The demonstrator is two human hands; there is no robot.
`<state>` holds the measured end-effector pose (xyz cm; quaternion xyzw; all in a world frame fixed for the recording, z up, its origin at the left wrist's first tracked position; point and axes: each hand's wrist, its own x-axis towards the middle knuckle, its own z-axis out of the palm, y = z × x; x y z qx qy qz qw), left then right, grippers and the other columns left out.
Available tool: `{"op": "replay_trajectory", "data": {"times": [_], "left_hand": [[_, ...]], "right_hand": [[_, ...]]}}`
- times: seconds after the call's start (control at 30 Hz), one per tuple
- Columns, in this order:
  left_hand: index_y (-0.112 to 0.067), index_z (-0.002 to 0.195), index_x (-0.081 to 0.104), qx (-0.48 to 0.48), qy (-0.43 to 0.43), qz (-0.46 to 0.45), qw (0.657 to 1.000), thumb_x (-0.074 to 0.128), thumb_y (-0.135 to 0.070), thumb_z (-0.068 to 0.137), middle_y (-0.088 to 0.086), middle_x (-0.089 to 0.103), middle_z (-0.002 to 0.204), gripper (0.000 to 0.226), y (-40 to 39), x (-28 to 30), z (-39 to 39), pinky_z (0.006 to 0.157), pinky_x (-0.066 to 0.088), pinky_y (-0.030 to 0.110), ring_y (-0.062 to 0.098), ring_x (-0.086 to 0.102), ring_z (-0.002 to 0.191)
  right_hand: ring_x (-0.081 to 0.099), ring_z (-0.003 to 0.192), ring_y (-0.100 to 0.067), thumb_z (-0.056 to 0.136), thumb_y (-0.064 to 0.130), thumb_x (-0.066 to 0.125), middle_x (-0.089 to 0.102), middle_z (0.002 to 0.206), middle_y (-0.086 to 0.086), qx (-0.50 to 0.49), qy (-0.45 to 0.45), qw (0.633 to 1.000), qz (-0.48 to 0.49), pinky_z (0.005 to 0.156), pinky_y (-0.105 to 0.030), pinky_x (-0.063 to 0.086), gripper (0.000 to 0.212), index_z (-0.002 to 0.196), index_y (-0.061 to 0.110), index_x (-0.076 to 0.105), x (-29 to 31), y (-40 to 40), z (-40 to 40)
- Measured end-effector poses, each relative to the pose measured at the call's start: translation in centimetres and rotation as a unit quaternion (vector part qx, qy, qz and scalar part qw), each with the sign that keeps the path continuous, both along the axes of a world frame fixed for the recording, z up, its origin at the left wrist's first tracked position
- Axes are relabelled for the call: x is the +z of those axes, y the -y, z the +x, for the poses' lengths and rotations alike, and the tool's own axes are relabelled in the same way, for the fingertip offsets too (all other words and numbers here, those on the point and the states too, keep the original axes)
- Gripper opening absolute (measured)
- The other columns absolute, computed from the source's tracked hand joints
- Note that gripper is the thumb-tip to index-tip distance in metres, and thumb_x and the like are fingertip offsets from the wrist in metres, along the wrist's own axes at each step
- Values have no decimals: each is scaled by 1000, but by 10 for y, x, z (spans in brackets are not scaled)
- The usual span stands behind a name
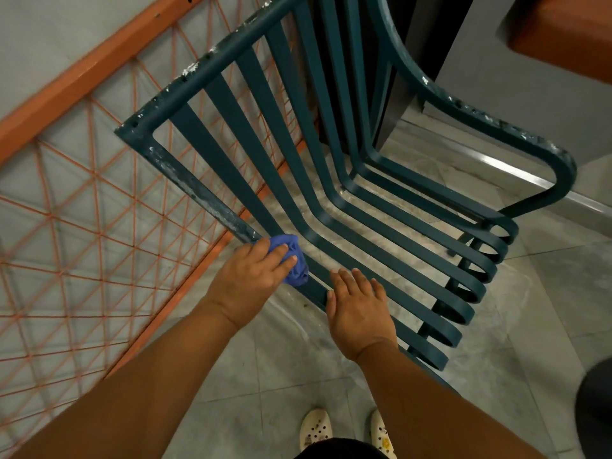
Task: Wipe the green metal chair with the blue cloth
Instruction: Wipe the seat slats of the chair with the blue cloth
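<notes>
An orange lattice frame (82, 207) is seen far left. The bunched blue cloth (293, 260) is pressed by the left hand (251, 276), grip closed on it, against the green metal chair (331, 180) frame's lower corner. The right hand (359, 313) is laid flat, grip open, on the seat slats.

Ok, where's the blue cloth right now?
In the head view, the cloth is bunched under the left hand, pressed on the chair frame's near-left corner, just left of the right hand.

Chair (331, 207) – painted metal, matt, chipped; cloth (293, 260) – soft, crumpled fabric.
</notes>
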<state>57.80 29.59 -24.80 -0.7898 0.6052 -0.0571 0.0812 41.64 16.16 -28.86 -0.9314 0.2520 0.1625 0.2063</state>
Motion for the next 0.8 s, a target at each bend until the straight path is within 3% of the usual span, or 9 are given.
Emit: {"op": "replay_trajectory", "data": {"times": [0.13,0.33,0.43,0.53,0.67,0.73,0.8], "left_hand": [[-5,112,70,24,2,37,999,90,-7,45,16,70,110,70,6,3,-11,75,55,44,38,66,97],[-8,113,70,-61,-3,33,998,85,-8,55,12,70,111,60,2,1,-5,73,57,38,32,68,95],[-6,114,69,-2,28,21,999,83,-5,54,13,69,113,62,2,2,3,76,55,42,34,66,98],[-8,119,66,55,19,85,995,86,-15,49,12,67,116,73,11,-6,-13,83,52,42,32,62,106],[-12,115,69,-14,22,94,995,89,-21,42,8,69,110,76,16,-4,-18,83,52,38,27,64,103],[-13,122,65,-4,38,95,995,87,-22,49,6,67,117,77,13,9,-5,89,50,37,26,62,109],[-14,138,49,37,79,101,991,79,-24,69,6,55,137,76,4,14,13,101,42,38,27,51,126]], "right_hand": [[6,147,-20,90,48,-8,16,159,1,3,2,1000,-7,119,-43,3,69,151,23,13,0,-1,1],[6,147,-19,94,47,-3,16,159,1,1,-1,1000,-8,119,-43,3,64,150,23,14,1,-1,1],[5,147,-19,98,46,3,15,159,1,2,-5,1000,-4,119,-43,3,58,151,24,14,1,0,1],[6,147,-19,98,45,3,16,159,1,1,-7,1000,-8,119,-43,3,58,151,24,14,1,-1,1],[8,146,-19,92,47,-4,20,158,2,4,-6,1000,-21,119,-42,4,66,150,23,17,1,-1,2],[7,147,-18,91,48,-6,18,158,2,2,-4,1000,-14,119,-42,3,67,150,24,16,0,-1,1],[7,147,-18,90,50,-7,17,158,3,-1,-3,1000,-5,119,-42,3,68,150,25,15,-1,0,1]]}}
